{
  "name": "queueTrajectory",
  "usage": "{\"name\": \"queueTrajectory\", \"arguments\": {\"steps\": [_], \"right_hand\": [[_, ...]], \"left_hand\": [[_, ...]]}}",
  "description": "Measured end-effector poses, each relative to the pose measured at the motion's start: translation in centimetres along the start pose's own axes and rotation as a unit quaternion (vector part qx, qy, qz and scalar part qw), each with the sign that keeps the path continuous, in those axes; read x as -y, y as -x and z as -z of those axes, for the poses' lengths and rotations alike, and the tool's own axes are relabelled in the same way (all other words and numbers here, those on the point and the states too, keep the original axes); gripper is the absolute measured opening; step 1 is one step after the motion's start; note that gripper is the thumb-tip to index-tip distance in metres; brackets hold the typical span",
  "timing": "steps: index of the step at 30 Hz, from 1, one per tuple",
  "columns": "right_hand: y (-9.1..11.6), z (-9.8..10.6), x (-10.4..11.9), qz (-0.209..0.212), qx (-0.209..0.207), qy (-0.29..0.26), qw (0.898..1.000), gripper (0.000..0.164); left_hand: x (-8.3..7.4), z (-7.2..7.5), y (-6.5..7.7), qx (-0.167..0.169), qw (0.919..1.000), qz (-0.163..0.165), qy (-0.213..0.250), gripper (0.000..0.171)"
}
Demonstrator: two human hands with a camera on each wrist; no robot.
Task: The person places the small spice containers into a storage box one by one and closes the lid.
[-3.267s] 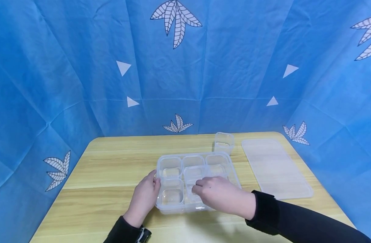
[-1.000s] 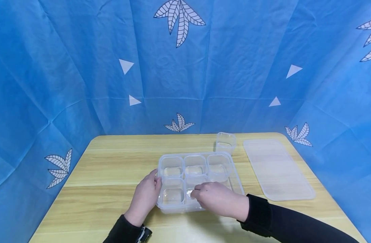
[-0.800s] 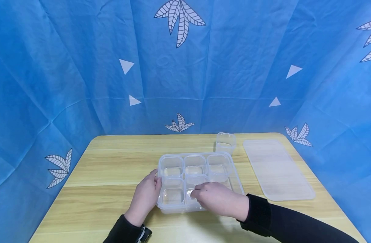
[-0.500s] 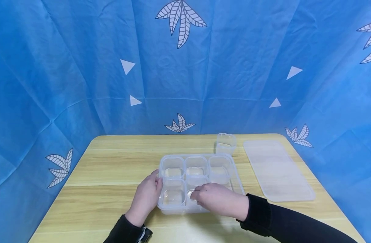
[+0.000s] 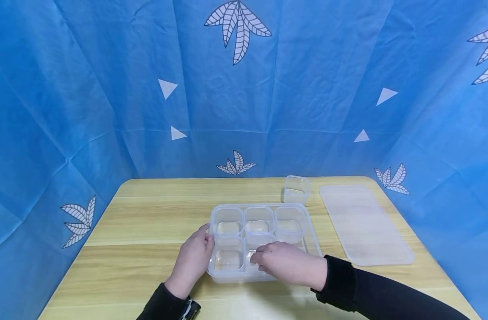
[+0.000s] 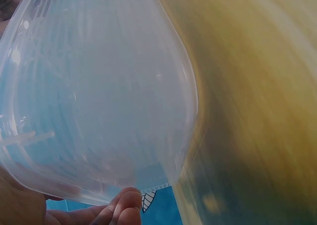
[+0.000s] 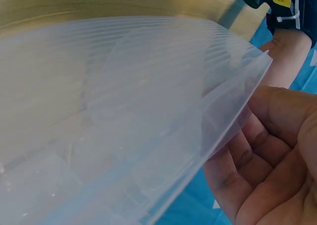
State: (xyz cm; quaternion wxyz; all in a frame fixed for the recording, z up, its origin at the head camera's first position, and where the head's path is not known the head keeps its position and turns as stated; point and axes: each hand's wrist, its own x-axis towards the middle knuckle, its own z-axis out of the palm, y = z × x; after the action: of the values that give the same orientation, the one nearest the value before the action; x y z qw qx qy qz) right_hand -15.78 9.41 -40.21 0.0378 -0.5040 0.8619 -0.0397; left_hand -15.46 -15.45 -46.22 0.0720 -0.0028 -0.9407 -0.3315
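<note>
A large clear plastic storage box sits on the table with several small clear square containers in it. Its left side is held by my left hand, whose fingers lie along the outer wall in the left wrist view. Inside, at the front middle, stands a small clear container. My right hand reaches over the box's front and pinches this container's wall, covering part of it. In the right wrist view, the curled right hand shows beside the box's translucent wall.
Another small clear container stands behind the box's back right corner. A flat frosted lid lies on the table's right side. The wooden table meets a blue patterned cloth at the back and sides.
Since the first frame, the small container in my right hand has gone down into the front middle of the box, and the hand has lowered slightly. Over the last second both hands stay almost still.
</note>
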Motion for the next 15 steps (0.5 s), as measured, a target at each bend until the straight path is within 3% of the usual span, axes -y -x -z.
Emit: {"name": "queueTrajectory", "arguments": {"steps": [15], "right_hand": [[0.23,0.04,-0.12,-0.005,0.007,-0.012,1.000,0.016]], "left_hand": [[0.02,-0.07,0.04,-0.004,1.0000,-0.001,0.002,0.043]]}}
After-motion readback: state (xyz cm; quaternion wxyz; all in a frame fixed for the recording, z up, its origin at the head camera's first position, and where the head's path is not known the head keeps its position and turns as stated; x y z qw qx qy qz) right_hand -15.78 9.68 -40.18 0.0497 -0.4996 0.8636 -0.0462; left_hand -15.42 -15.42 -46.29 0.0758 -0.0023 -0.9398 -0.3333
